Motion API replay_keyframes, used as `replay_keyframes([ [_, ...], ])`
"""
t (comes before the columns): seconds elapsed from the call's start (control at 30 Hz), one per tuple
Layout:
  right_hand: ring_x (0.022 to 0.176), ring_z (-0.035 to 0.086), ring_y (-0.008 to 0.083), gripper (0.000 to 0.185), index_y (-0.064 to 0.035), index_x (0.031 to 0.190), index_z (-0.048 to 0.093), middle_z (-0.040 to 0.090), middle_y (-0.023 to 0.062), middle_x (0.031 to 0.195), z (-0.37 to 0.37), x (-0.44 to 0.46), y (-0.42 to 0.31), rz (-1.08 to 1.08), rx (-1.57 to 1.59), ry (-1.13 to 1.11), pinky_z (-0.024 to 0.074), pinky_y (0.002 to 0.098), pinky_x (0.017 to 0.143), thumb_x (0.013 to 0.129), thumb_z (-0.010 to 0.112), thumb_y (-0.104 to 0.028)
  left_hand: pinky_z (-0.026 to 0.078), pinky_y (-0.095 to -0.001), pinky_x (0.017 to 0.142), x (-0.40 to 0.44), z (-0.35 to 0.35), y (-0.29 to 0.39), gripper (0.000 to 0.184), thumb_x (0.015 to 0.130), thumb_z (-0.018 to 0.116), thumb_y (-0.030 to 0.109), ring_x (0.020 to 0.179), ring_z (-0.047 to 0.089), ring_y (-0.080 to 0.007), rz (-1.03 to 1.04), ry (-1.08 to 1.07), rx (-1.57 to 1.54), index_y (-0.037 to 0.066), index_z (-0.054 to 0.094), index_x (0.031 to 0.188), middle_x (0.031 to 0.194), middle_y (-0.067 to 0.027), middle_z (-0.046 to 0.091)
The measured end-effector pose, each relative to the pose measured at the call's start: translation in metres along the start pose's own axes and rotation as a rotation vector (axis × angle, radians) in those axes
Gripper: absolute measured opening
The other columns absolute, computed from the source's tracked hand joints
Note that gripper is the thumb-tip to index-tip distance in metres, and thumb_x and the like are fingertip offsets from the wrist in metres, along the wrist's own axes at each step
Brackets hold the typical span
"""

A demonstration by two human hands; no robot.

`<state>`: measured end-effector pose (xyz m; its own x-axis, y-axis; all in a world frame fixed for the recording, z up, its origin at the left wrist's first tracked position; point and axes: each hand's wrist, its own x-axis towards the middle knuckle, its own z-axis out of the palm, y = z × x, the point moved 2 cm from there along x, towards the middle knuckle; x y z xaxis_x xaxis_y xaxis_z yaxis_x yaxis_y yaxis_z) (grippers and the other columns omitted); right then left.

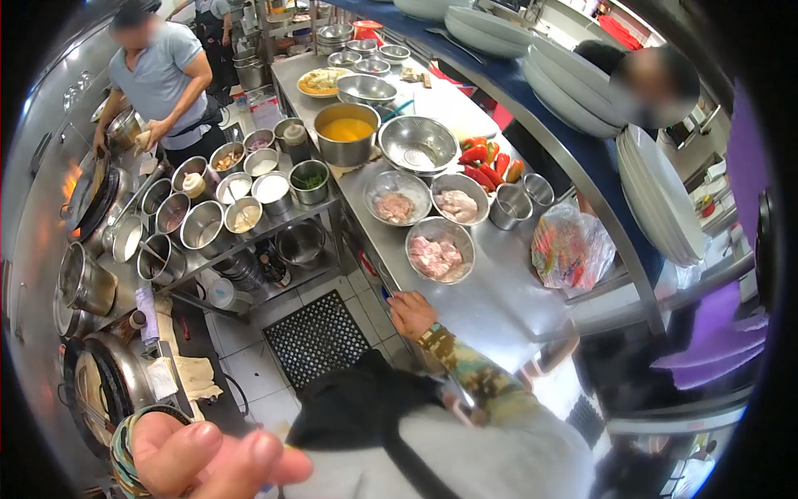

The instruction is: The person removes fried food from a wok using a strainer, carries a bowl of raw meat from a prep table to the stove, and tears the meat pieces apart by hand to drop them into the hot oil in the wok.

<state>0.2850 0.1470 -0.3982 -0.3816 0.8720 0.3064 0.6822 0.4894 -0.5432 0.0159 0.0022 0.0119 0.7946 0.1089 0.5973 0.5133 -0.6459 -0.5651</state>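
My left hand (pixel 212 457) is raised close to the camera at the bottom left, with fingers loosely bent and apart and nothing visible in it. Against the near edge of the steel counter (pixel 490 333) rests my right hand (pixel 413 314), its fingers slightly spread, beside a small blue thing (pixel 385 293). Just beyond it stand metal bowls of raw meat (pixel 435 256), minced meat (pixel 394 207) and pale meat (pixel 456 205). Red peppers (pixel 484 165) lie behind them, and a filled plastic bag (pixel 572 247) sits to the right.
At the left, a person (pixel 162 79) stands by a wok (pixel 91 200) near flames. Several ingredient pots (pixel 202 224) fill a steel shelf. A pot of orange liquid (pixel 347 133) is on the counter. Stacked plates (pixel 657 195) line the upper shelf. A black mat (pixel 316 341) covers floor tiles.
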Motion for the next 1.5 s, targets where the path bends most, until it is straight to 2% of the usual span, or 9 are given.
replay_keyframes([
  [0.47,0.109,0.051,0.0317,0.022,-0.0034,0.098,0.067,0.058,0.0138,0.118,-0.014,-0.012,0.025,-0.173,-0.099,0.087,0.0403,0.0438,0.093,0.077,0.064,-0.011,0.052,-0.0292,0.077,0.071,0.010,0.042,0.018,0.092,0.059,0.012,0.091,0.065,-0.0086,0.055,0.060,0.087,0.013,0.052,0.109,0.107,0.0090,0.051],
  [0.67,0.108,0.051,0.0341,0.022,-0.0059,0.097,0.065,0.056,0.0153,0.122,-0.019,-0.009,0.019,-0.210,-0.064,0.075,0.0395,0.0471,0.094,0.078,0.060,-0.015,0.052,-0.0285,0.077,0.058,-0.002,0.043,0.033,0.090,0.061,0.011,0.090,0.065,-0.0093,0.070,0.007,0.062,0.018,0.051,0.120,0.108,0.0086,0.052],
  [0.8,0.107,0.052,0.0340,0.020,-0.0054,0.094,0.066,0.058,0.0150,0.117,-0.006,-0.010,0.030,-0.218,-0.094,0.109,0.0406,0.0471,0.092,0.075,0.061,-0.013,0.051,-0.0384,0.075,0.032,-0.009,0.061,0.064,0.085,0.064,0.017,0.089,0.064,-0.0187,-0.153,0.017,-0.055,0.024,0.035,0.142,0.107,0.0011,0.058],
  [0.9,0.108,0.053,0.0346,0.023,-0.0054,0.095,0.067,0.059,0.0143,0.117,-0.002,-0.005,0.033,-0.214,-0.164,0.035,0.0424,0.0462,0.090,0.073,0.064,-0.010,0.051,-0.0354,0.071,-0.001,0.016,0.058,0.017,0.087,0.062,0.022,0.080,0.067,-0.0236,-0.549,0.231,-0.315,0.018,0.059,0.103,0.103,-0.0064,0.068],
  [0.97,0.110,0.053,0.0363,0.023,-0.0041,0.095,0.067,0.058,0.0166,0.119,0.011,0.002,0.046,-0.164,-0.168,0.018,0.0419,0.0479,0.092,0.074,0.064,-0.010,0.052,-0.0378,0.080,-0.049,0.041,0.059,0.016,0.090,0.054,0.006,0.088,0.065,-0.0264,-0.856,0.427,-0.759,0.002,0.054,0.105,0.106,-0.0228,0.063],
  [1.17,0.114,0.050,0.0387,0.023,-0.0031,0.095,0.067,0.058,0.0179,0.119,0.013,0.009,0.041,-0.311,-0.171,0.035,0.0401,0.0501,0.097,0.074,0.065,-0.013,0.052,-0.0355,0.084,-0.123,0.068,0.078,0.014,0.095,0.049,0.012,0.090,0.064,-0.0248,-1.473,0.883,-1.105,-0.001,0.052,0.099,0.108,-0.0220,0.062],
  [1.33,0.115,0.049,0.0377,0.024,-0.0059,0.092,0.068,0.060,0.0152,0.115,0.027,0.007,0.065,-0.380,-0.198,0.055,0.0395,0.0492,0.098,0.072,0.066,-0.017,0.050,-0.0308,0.081,-0.220,0.110,0.134,0.017,0.085,0.064,0.007,0.091,0.063,-0.0202,-1.885,0.692,-0.781,0.001,0.048,0.087,0.106,-0.0192,0.064],
  [1.4,0.114,0.050,0.0367,0.023,-0.0073,0.091,0.069,0.061,0.0143,0.113,0.028,0.009,0.069,-0.308,-0.250,-0.001,0.0393,0.0486,0.098,0.071,0.066,-0.019,0.050,-0.0309,0.075,-0.298,0.143,0.190,0.021,0.081,0.069,0.008,0.084,0.062,-0.0171,-1.867,0.383,-0.412,0.004,0.049,0.079,0.093,-0.0142,0.067],
  [1.5,0.114,0.050,0.0354,0.022,-0.0086,0.089,0.070,0.062,0.0132,0.110,0.025,0.009,0.063,-0.218,-0.286,-0.102,0.0389,0.0493,0.097,0.071,0.066,-0.021,0.048,-0.0406,0.056,-0.394,0.172,0.300,0.018,0.078,0.065,0.021,0.058,0.061,-0.0306,-1.893,-0.193,-0.008,0.008,0.059,0.068,0.066,-0.0142,0.063],
])
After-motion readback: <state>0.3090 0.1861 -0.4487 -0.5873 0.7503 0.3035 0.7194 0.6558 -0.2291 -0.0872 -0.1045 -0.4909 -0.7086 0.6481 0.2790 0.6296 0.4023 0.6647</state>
